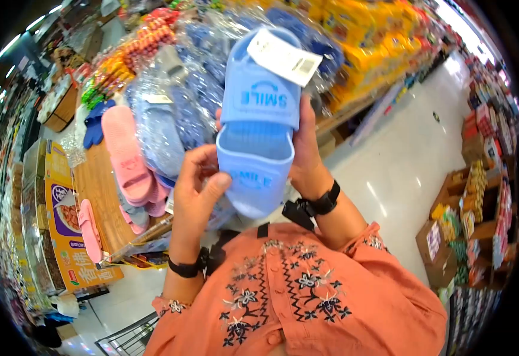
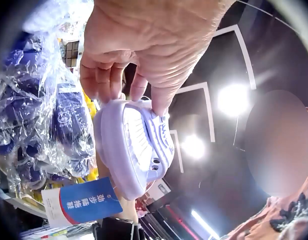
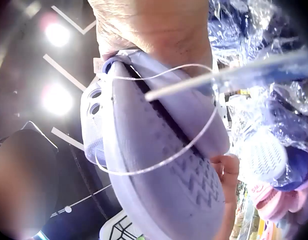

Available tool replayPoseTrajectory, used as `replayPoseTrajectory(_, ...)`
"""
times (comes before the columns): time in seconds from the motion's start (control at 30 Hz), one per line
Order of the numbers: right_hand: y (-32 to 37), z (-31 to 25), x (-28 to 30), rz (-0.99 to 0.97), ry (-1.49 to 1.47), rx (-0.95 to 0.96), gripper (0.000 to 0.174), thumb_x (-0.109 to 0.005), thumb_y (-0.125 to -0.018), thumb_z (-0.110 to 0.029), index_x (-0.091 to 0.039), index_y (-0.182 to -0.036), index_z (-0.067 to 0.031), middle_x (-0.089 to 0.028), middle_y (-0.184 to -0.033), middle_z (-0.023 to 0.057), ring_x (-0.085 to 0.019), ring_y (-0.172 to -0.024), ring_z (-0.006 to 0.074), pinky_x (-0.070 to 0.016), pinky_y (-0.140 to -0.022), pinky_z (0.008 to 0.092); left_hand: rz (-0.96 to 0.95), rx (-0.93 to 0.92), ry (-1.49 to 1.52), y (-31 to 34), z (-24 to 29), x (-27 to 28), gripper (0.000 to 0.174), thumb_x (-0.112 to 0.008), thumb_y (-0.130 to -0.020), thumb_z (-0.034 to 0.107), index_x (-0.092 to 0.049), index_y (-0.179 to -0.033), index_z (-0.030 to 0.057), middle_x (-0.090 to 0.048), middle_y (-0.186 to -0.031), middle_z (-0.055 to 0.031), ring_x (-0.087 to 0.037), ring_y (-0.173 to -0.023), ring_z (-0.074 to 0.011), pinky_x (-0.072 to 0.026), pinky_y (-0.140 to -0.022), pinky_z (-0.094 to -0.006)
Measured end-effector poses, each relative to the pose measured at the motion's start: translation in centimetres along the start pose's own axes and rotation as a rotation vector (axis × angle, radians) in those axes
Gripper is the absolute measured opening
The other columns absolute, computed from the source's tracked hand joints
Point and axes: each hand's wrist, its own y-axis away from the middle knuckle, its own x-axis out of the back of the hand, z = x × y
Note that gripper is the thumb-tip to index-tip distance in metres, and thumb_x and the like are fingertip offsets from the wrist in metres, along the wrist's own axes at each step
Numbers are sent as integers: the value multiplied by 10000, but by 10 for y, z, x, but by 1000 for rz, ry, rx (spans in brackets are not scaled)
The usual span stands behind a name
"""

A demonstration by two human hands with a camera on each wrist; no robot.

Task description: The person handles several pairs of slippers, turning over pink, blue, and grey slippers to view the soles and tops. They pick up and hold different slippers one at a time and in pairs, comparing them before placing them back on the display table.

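Note:
A pair of light blue slippers (image 1: pixel 258 113) with SMILE lettering on the straps is held up before the chest in the head view. My left hand (image 1: pixel 197 181) pinches the nearer slipper (image 1: pixel 253 193) at its left edge, the thumb lying along its strap. In the left wrist view the left hand (image 2: pixel 144 55) has thumb and fingers at the slipper's rim. My right hand (image 1: pixel 308 151) grips the pair from the right, its fingers partly hidden behind them. A paper tag (image 1: pixel 284 57) hangs at the far end, with a white string loop (image 3: pixel 159 167) in the right wrist view.
A wooden display table (image 1: pixel 96 175) stands ahead and left. Pink slippers (image 1: pixel 123 148) and plastic-wrapped blue slippers (image 1: pixel 197 77) lie on it. Yellow packets (image 1: pixel 366 41) are piled beyond. Shelves of goods (image 1: pixel 479 202) line the aisle floor (image 1: pixel 390 154) on the right.

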Motion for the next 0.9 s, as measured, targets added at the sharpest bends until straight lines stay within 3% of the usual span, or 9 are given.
replayPoseTrajectory(0.1, 22, -28, 16, 107, 54, 109, 995, -248, -963, -813, -413, -1513, -1, -577, -1386, 292, -633, -1220, 394, -535, -1033, 489, -57, 57, 53, -3, 5, -29, 426, -691, -1000, 255, -541, -1313, 9, -646, -1171, -71, -600, -1028, -135, -486, -902, -297)
replayPoseTrajectory(0.2, 43, -50, 23, 162, 62, 247, 837, -284, -1016, -723, -492, -1445, -35, -621, -1343, 218, -657, -1179, 317, -551, -1000, 433, -146, 159, 37, -4, -4, -48, 418, -678, -1009, 278, -531, -1291, 7, -659, -1129, -64, -602, -974, -108, -487, -822, -264)
replayPoseTrajectory(0.27, 52, -60, 29, 177, 26, 305, 663, -392, -1046, -648, -564, -1370, -96, -665, -1287, 103, -667, -1140, 222, -552, -991, 379, -180, 228, 69, -5, -6, -64, 422, -670, -1014, 291, -523, -1282, 0, -665, -1100, -60, -603, -943, -93, -483, -790, -245)
replayPoseTrajectory(0.4, 61, -63, 42, 215, -7, 367, 662, -408, -1037, -657, -561, -1368, -104, -671, -1270, 92, -672, -1129, 213, -564, -971, 379, -199, 343, 174, -10, -10, -81, 408, -659, -1020, 285, -519, -1256, -18, -672, -1064, -56, -613, -908, -78, -494, -796, -235)
replayPoseTrajectory(0.5, 64, -63, 47, 220, -62, 366, 707, -423, -1014, -689, -553, -1374, -95, -674, -1261, 103, -678, -1123, 229, -575, -963, 396, -203, 371, 291, -8, -19, -87, 379, -658, -1018, 256, -523, -1251, -11, -671, -1071, -56, -620, -934, -85, -503, -827, -244)
replayPoseTrajectory(0.63, 58, -87, 67, 382, 15, 389, 1063, -318, -898, -881, -553, -1340, 57, -697, -1156, 229, -702, -1061, 371, -582, -966, 463, -215, 379, 285, 2, -27, -74, 322, -651, -1000, 179, -534, -1240, -1, -666, -1091, -55, -622, -975, -99, -501, -870, -260)
replayPoseTrajectory(0.73, 58, -104, 69, 313, 29, 454, 996, -383, -911, -846, -521, -1395, 14, -683, -1195, 238, -690, -1080, 415, -576, -975, 522, -150, 351, 318, 8, -25, -56, 287, -645, -975, 144, -540, -1208, 13, -648, -1088, -37, -612, -996, -101, -493, -892, -266)
replayPoseTrajectory(0.8, 53, -106, 66, 326, -37, 528, 867, -478, -931, -773, -524, -1355, -18, -681, -1158, 205, -694, -1018, 392, -584, -936, 558, -94, 278, 297, 12, -18, -47, 285, -646, -973, 155, -539, -1199, 19, -635, -1076, -25, -608, -990, -95, -492, -890, -261)
replayPoseTrajectory(0.9, 52, -109, 71, 301, -57, 534, 791, -549, -937, -721, -521, -1335, -37, -668, -1152, 187, -691, -991, 381, -584, -920, 599, 51, 60, 50, 19, -7, -26, 273, -619, -987, 163, -523, -1194, 12, -574, -1126, -39, -556, -1030, -108, -455, -930, -269)
